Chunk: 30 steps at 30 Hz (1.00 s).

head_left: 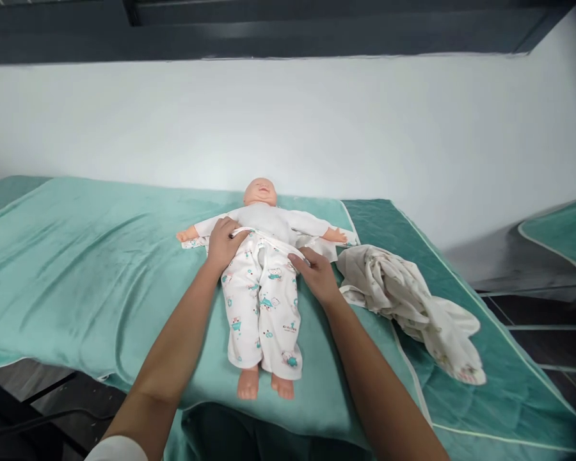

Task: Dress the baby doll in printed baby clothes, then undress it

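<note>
A baby doll (262,192) lies on its back on a teal towel (86,269), arms spread, in a white top and white printed trousers (262,307). My left hand (224,242) grips the trousers' waistband at the doll's right hip. My right hand (317,274) holds the waistband at the other hip. The waistband is stretched between both hands across the doll's belly. The doll's bare feet (265,384) point toward me.
A crumpled white cloth (413,301) lies to the right of the doll on a darker teal quilted pad (484,384). A pale wall runs behind the bed. Another teal-covered surface (564,234) shows at far right; dark floor lies below the bed's edge.
</note>
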Each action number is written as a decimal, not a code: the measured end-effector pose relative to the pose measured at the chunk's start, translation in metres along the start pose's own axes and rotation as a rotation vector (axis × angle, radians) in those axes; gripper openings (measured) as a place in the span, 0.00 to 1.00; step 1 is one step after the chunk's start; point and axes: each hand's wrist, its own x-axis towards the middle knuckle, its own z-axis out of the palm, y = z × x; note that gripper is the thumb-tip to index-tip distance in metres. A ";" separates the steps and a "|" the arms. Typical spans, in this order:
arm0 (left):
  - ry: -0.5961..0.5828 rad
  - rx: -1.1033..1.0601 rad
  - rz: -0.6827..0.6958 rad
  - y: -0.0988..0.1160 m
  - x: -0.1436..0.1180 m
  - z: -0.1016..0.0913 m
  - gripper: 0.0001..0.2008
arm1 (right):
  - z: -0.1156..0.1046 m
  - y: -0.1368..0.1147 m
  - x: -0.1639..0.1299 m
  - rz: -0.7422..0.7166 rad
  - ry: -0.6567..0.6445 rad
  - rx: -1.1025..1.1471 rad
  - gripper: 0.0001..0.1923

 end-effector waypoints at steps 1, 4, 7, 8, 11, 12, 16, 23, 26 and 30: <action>0.015 -0.016 -0.026 0.002 -0.006 -0.002 0.10 | 0.002 0.000 0.001 0.026 0.002 0.004 0.20; 0.049 -0.040 -0.072 0.011 -0.034 -0.011 0.10 | 0.004 0.001 0.004 0.077 0.007 -0.025 0.24; 0.046 -0.079 -0.094 0.022 -0.067 -0.023 0.12 | 0.001 0.002 0.007 0.066 -0.043 -0.050 0.22; 0.039 -0.102 -0.104 0.024 -0.076 -0.026 0.12 | -0.002 0.002 0.007 0.050 -0.105 -0.051 0.20; 0.006 -0.177 -0.143 0.027 -0.088 -0.030 0.11 | -0.012 -0.001 0.008 0.017 -0.327 -0.067 0.17; -0.005 -0.196 -0.151 0.027 -0.089 -0.030 0.11 | -0.015 -0.003 0.008 0.018 -0.372 -0.078 0.19; -0.025 -0.226 -0.168 0.025 -0.084 -0.026 0.09 | -0.017 -0.011 0.000 0.013 -0.321 -0.184 0.18; 0.035 -0.207 -0.135 0.023 -0.077 -0.020 0.07 | 0.007 -0.006 -0.012 0.096 -0.253 -0.070 0.24; 0.067 -0.189 -0.079 0.019 -0.065 -0.013 0.08 | 0.011 -0.002 -0.009 0.113 -0.183 0.051 0.20; 0.120 -0.195 -0.034 0.011 -0.040 -0.001 0.08 | 0.009 0.000 -0.002 0.069 -0.160 0.117 0.17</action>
